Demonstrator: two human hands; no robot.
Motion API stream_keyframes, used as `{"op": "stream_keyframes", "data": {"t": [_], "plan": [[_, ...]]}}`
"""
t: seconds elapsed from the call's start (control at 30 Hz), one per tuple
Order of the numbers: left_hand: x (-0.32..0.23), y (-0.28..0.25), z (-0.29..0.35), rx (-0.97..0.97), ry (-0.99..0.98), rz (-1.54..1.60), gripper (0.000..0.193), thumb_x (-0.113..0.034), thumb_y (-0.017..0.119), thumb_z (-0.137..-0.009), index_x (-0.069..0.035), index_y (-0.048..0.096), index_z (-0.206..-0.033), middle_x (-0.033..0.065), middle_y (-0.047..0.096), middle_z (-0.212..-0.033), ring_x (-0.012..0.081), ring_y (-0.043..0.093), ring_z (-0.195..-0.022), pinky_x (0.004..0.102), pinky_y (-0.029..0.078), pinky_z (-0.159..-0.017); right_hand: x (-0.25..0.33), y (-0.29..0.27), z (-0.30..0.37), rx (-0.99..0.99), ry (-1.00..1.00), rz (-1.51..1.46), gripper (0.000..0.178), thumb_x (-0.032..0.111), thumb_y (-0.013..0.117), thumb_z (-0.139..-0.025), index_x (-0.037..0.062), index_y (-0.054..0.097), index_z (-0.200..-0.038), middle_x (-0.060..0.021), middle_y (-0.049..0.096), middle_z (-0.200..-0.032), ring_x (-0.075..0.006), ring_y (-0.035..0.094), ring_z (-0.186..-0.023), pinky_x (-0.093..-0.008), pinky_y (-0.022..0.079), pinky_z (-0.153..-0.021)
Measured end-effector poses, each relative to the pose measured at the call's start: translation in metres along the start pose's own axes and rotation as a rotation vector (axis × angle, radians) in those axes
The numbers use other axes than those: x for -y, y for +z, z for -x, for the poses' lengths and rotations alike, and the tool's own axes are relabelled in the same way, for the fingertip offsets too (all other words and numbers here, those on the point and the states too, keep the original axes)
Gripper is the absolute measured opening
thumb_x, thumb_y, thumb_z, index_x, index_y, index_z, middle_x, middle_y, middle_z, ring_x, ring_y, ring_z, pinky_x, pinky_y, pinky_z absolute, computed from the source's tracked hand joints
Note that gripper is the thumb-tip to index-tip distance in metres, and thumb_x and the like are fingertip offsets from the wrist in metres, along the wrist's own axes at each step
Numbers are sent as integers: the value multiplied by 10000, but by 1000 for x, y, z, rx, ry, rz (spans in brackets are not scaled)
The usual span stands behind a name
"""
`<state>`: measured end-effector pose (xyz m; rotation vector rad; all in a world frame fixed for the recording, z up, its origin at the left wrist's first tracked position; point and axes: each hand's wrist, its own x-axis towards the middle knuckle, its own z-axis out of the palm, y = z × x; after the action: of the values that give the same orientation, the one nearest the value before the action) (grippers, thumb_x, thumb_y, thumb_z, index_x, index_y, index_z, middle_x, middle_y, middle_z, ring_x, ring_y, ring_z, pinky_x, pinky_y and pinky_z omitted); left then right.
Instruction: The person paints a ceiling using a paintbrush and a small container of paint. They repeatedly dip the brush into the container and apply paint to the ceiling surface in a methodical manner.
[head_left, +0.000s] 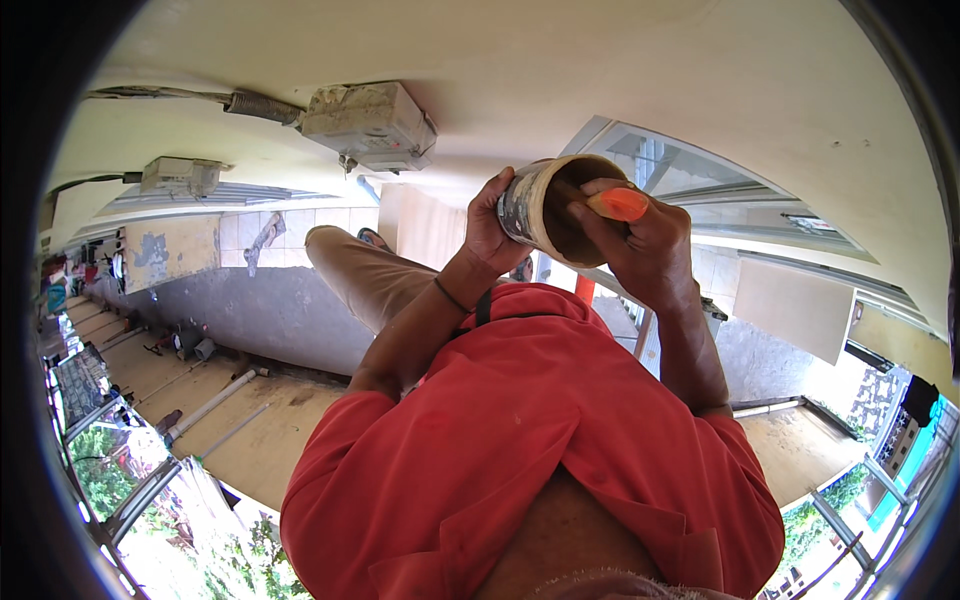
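Observation:
My left hand (pixel 488 228) is closed round the side of a paint-stained, pale cylindrical tub (pixel 522 208). The tub is tilted, its round mouth turned toward my right side, and its inside looks brownish. At that mouth my right hand (pixel 652 245) is closed on a tool with an orange handle (pixel 622 204). The butt of the handle points up toward me. Its working end is hidden by my fingers and the tub, so I cannot make out its kind.
A cream wall (pixel 600 60) rises close ahead, with a dusty grey electrical box (pixel 372 125) and a smaller box (pixel 182 176) on it. A glazed window (pixel 700 170) stands beyond my right hand. Pipes (pixel 215 405) lie along the ledge at left, with metal railings (pixel 140 500) beyond.

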<state>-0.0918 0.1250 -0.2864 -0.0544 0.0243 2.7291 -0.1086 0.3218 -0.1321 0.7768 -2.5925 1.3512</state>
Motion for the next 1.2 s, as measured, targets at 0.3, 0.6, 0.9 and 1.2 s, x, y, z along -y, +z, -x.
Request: {"op": "stream_keyframes", "data": {"t": [0.3, 0.6, 0.9, 1.2], "plan": [[0, -1, 5, -124, 20, -25, 655, -485, 547, -1113, 28, 566, -1520, 220, 680, -1457, 360, 652, -1378, 571, 514, -1183, 9, -21, 15, -305, 158, -349, 174, 78, 869, -950, -10, 810, -1088, -54, 805, -927, -101, 736, -807, -240, 535, -657], [5, -8, 4, -32, -17, -25, 645, -499, 490, -1130, 27, 605, -1486, 225, 670, -1478, 393, 624, -1402, 580, 469, -1222, -7, -17, 34, -174, -181, -120, 179, 36, 873, -904, 11, 765, -1044, -128, 794, -1029, -252, 788, -839, -344, 623, -690], [1, -21, 8, -52, -35, -148, 625, -520, 500, -1105, -71, 598, -1529, 171, 626, -1545, 360, 576, -1444, 560, 448, -1228, -7, 3, 31, -388, -332, -199, 270, -4, 884, -878, 2, 699, -1075, -124, 783, -991, -241, 753, -766, -354, 591, -611], [8, -21, 1, -130, -102, -224, 652, -652, 507, -1052, -202, 624, -1510, 69, 635, -1525, 300, 594, -1404, 520, 505, -1137, -18, 2, 42, -443, -246, -233, 208, 27, 852, -918, 23, 701, -1061, -88, 761, -936, -257, 711, -737, -378, 574, -628]]}}
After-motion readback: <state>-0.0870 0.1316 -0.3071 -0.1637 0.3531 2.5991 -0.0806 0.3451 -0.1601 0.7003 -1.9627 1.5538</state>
